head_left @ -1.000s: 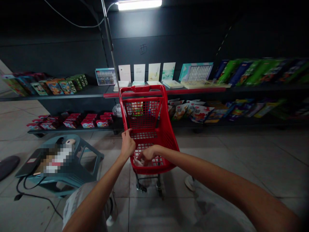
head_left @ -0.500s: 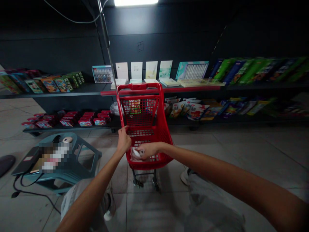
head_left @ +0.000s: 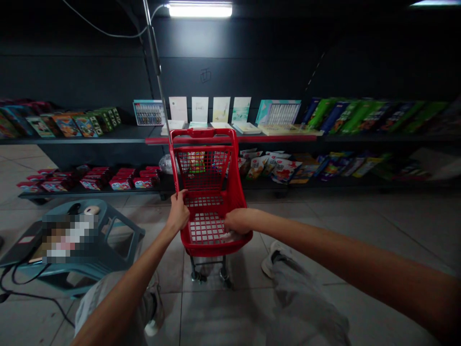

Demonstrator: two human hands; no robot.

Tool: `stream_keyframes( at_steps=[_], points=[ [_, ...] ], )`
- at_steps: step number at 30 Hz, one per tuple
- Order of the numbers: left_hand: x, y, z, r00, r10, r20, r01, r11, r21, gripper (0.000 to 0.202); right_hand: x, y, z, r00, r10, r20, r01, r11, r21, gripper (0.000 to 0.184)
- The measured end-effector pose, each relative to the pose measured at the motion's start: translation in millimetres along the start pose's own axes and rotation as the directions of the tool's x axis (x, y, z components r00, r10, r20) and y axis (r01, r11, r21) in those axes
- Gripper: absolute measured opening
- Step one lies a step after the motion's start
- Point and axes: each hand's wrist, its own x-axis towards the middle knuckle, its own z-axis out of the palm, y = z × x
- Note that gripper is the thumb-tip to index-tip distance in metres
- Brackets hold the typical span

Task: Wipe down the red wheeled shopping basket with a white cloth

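"Red plastic shopping cart [head_left: 212, 249] before dark shelving [head_left: 126, 132], left hand [head_left: 178, 211] clamped on its left rim?"
"Yes, right hand [head_left: 238, 221] inside, at a whitish soft scrap [head_left: 234, 236]; whether those fingers grip it, I can't tell"

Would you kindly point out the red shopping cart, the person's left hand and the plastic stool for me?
Red shopping cart [head_left: 235, 192]: head view, on the basket's side wall.
Left hand [head_left: 178, 212]: head view, on the back of the hand.
Plastic stool [head_left: 104, 254]: head view, on its side, below the top.
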Motion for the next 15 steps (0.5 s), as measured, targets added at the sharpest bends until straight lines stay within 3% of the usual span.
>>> stream_keyframes(
  at_steps=[7, 10, 15],
  points=[
    [-2.1, -0.2, -4.3, 0.999, 0.005, 0.048, -0.006, 1.000, 0.005, 0.067, 3.5, 18.8, -12.8, 0.991, 0.085, -0.102, -0.093, 0.993, -0.073, 0.024],
    [-3.5, -1.2, -4.9, 0.999, 0.015, 0.048, -0.016, 1.000, 0.018, 0.064, 18.4, 35.1, -13.2, 0.972, 0.176, -0.156, -0.183, 0.983, -0.027, 0.018],
    [-6.2, -2.3, -5.1, 0.999, 0.016, 0.047, -0.016, 1.000, -0.007, 0.058, 50.3, 64.5, -18.9, 0.921, 0.368, -0.125, -0.367, 0.930, 0.032, 0.019]
  ],
)
